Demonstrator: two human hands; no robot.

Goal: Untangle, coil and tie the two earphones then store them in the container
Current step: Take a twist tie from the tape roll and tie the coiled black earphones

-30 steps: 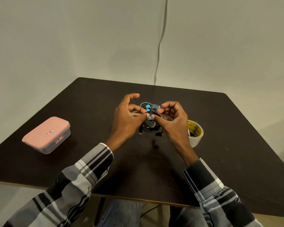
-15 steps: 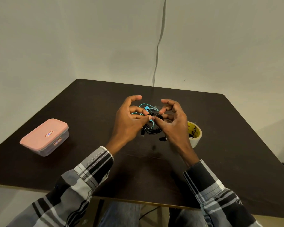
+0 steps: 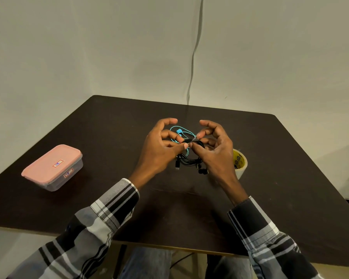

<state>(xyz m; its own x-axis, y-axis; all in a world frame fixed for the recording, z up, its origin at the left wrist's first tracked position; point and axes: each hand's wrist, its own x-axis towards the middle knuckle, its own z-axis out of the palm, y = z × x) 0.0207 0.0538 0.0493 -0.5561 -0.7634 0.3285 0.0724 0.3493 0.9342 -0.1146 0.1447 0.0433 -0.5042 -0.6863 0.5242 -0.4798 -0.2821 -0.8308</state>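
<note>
Above the middle of the dark table (image 3: pixel 89 198), my left hand (image 3: pixel 159 150) and my right hand (image 3: pixel 214 152) pinch a black earphone coil (image 3: pixel 189 160) between thumbs and forefingers. A small clear piece of tape sits on the coil's top by my right fingertips. The black earbuds and plug dangle below the coil. A blue earphone (image 3: pixel 178 131) lies looped behind the hands, partly hidden. The container (image 3: pixel 52 168), a clear box with a closed pink lid, stands at the left of the table.
A roll of clear tape (image 3: pixel 240 164) with a yellow core stands just right of my right hand. A grey cable (image 3: pixel 193 57) runs down the wall behind the table. The table's front edge is near my forearms.
Both hands have stayed on the black coil and shifted slightly; my fingers have spread wider. The camera has tilted a little, so the box and tape sit lower in view.
</note>
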